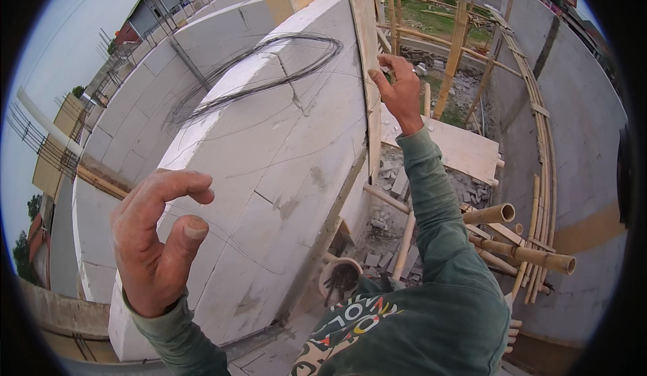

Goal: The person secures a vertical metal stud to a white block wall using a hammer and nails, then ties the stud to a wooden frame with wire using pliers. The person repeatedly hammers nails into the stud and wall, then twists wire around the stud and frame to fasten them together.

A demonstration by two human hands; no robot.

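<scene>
Left hand [158, 241], head view, at 8 o'clock: raised, seen against the block wall, its nearest neighbour; fingers bent over, a wide gap between forefinger and thumb, nothing visible in it. Green sleeve at the wrist.

Right hand [401, 93], at 1 o'clock: arm stretched out, hand raised beside the end board of the wall; fingers curled, thumb near the forefinger with a narrow gap. Whether a thin strand lies between them cannot be told. One ring.

Wire coil [263, 91], at 11 o'clock: loose loop of thin dark wire, draped over the top edge and upper face of the wall; several single strands trail down the face.

Block wall [269, 167], centre, running from 7 to 12 o'clock: pale blocks, grey smears, one jagged crack under the coil.

End board [367, 59], at 1 o'clock: timber, upright against the wall's far end.

Green shirt [431, 315], at 5 o'clock: coloured lettering on the chest.

Bucket [355, 266], at 6 o'clock: round, pale rim, dark contents not identifiable.

Bamboo poles [522, 254], at 4 o'clock: cut ends toward the camera.

Pale panel [465, 145], at 2 to 3 o'clock: flat, above broken rubble [374, 261].

Grey wall [579, 106], at 2 to 3 o'clock: long bamboo lengths leaning along it.

Second block wall [145, 86], at 10 o'clock: lighter courses, beyond the first.
</scene>
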